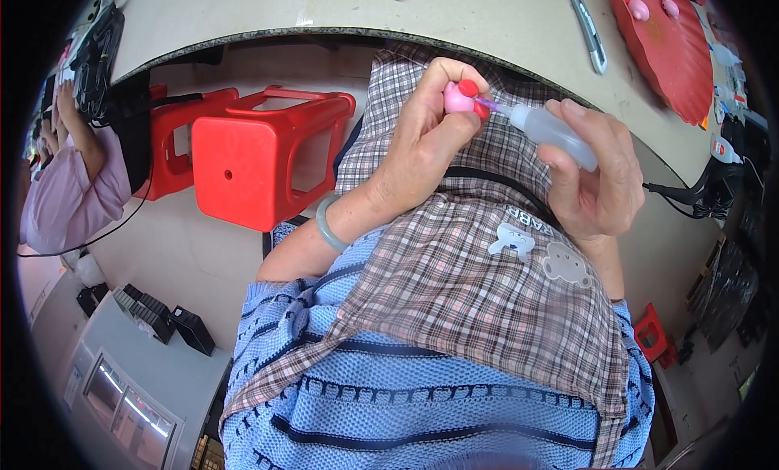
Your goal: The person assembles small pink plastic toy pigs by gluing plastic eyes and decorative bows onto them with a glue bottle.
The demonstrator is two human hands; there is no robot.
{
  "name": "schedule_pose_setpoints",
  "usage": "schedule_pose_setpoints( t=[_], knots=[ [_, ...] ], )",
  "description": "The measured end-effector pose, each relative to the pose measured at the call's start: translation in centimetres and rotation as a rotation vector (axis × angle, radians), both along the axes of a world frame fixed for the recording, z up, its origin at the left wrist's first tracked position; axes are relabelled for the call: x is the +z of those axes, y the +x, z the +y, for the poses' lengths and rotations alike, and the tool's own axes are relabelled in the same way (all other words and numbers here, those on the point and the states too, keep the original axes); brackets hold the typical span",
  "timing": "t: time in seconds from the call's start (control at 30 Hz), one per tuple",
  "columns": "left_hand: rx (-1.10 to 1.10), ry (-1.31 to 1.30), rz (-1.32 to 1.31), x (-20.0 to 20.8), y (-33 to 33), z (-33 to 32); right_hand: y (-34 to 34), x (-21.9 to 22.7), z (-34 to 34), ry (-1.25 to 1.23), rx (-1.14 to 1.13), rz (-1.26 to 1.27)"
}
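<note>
Above my lap, my left hand (418, 145) pinches a small pink figure with red parts (457, 98) between thumb and fingers. My right hand (604, 174) is wrapped round a translucent squeeze bottle (556, 133), tilted toward the figure. Its thin purple nozzle tip (492, 105) reaches the red part facing it; whether it touches or just hovers, I cannot tell. Part of the figure is covered by my left thumb and fingers.
The table's (324, 4) curved edge runs just beyond my hands. On it lie a utility knife (588, 28) and a red scalloped tray (690, 56) with small pink pieces (639, 8). A red stool (231, 166) stands left, near a co-worker's pink sleeve (73, 190).
</note>
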State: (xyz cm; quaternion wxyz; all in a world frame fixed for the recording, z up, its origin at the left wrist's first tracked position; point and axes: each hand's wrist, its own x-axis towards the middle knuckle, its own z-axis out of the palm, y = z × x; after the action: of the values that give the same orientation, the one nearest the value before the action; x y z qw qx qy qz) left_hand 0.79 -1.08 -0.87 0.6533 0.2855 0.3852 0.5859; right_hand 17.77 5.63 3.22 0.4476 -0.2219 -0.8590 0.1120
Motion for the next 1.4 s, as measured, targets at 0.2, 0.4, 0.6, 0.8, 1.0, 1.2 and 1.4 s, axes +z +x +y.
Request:
schedule_pose_setpoints(
  t=[0.2, 0.4, 0.6, 0.8, 1.0, 1.2, 1.4],
  knots=[
    [0.024, 0.015, 0.091, -0.33, 0.36, 0.09, 0.17, -0.36, 0.12, -0.013, -0.004, 0.015],
    [0.026, 0.002, 0.114, -0.12, 0.39, 0.04, 0.23, -0.22, 0.11, -0.020, -0.006, 0.006],
    [-0.018, -0.020, 0.019, -0.02, -0.19, 0.18, 0.34, -0.05, -0.06, -0.037, -0.009, 0.004],
    [0.017, 0.052, -0.025, -0.37, -0.02, 0.15, 0.43, 0.05, 0.03, -0.036, -0.009, 0.011],
    [0.010, 0.114, -0.035, -0.76, 0.10, 0.04, 0.45, 0.12, -0.09, -0.043, -0.003, 0.024],
    [-0.001, 0.103, -0.099, -0.83, 0.10, 0.01, 0.38, 0.24, -0.14, -0.015, 0.013, 0.004],
    [0.009, 0.072, -0.097, -0.74, 0.16, -0.04, 0.28, -0.03, -0.08, 0.020, 0.026, 0.004]
  ],
)
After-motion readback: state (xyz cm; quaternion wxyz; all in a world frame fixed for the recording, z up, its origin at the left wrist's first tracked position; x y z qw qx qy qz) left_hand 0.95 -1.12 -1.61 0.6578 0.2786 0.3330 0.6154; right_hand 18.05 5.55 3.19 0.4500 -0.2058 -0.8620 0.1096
